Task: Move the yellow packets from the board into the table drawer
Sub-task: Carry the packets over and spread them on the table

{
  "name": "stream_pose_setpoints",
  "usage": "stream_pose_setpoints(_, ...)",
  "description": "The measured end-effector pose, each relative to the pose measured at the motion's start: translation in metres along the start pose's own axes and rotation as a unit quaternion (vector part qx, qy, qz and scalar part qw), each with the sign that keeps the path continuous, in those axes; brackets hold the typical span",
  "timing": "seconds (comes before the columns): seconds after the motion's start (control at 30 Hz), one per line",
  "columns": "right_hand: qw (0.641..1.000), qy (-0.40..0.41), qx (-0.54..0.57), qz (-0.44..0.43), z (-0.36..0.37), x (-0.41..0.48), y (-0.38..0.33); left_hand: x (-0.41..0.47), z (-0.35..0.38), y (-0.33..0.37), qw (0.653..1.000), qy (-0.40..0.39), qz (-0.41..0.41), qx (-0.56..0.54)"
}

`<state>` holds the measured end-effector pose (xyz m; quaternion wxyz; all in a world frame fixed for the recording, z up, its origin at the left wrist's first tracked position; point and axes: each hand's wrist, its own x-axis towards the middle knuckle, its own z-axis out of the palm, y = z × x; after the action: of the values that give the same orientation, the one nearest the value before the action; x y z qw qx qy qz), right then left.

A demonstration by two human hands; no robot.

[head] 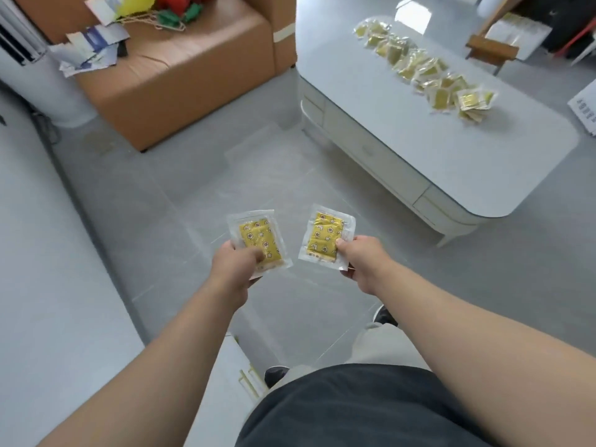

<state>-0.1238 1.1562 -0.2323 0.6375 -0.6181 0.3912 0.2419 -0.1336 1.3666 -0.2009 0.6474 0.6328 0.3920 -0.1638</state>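
Note:
My left hand (pixel 237 264) pinches a yellow patterned packet in clear wrap (pixel 256 235) by its lower edge. Beside it, my right hand (pixel 361 259) pinches a second yellow packet (pixel 324 235) the same way. Both packets hang over the grey floor in front of me. Up at the right stands a low pale table (pixel 451 150) with shut drawers (pixel 371 153) along its front. Several more yellow packets (pixel 429 72) lie in a long row across its top.
A tan sofa block (pixel 180 79) with papers and toys stands at the upper left. A white ledge (pixel 42 253) runs along the left side. A small wooden stool (pixel 491 50) sits behind the table. My legs and shoes (pixel 383 316) are below.

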Motion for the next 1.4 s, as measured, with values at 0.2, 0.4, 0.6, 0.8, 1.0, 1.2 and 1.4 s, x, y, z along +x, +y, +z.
stream_pose_setpoints(0.2, 0.994, 0.059, 0.092, 0.016, -0.121, 0.038, -0.022, -0.010, 0.137, 0.025, 0.997, -0.064, 0.015, 0.038)
stream_pose_setpoints(0.4, 0.988, 0.092, 0.121, 0.031, -0.236, 0.075, -0.041, -0.017, 0.270, 0.028, 0.995, -0.078, -0.006, 0.058)
stream_pose_setpoints(0.6, 0.979, 0.125, 0.157, 0.026, -0.322, 0.094, -0.069, -0.028, 0.371, 0.043, 0.990, -0.120, -0.001, 0.077)
stream_pose_setpoints(0.8, 0.960, 0.181, 0.214, 0.012, -0.401, 0.130, -0.107, -0.010, 0.478, 0.075, 0.981, -0.157, 0.016, 0.109)
stream_pose_setpoints(1.0, 0.946, 0.212, 0.245, 0.031, -0.437, 0.179, -0.141, 0.036, 0.559, 0.104, 0.978, -0.169, -0.014, 0.121)
stream_pose_setpoints(1.2, 0.931, 0.257, 0.247, 0.074, -0.470, 0.304, -0.224, 0.146, 0.681, 0.154, 0.972, -0.165, -0.060, 0.155)
stream_pose_setpoints(1.4, 0.923, 0.285, 0.205, 0.156, -0.493, 0.449, -0.303, 0.294, 0.808, 0.195, 0.959, -0.136, -0.094, 0.229)
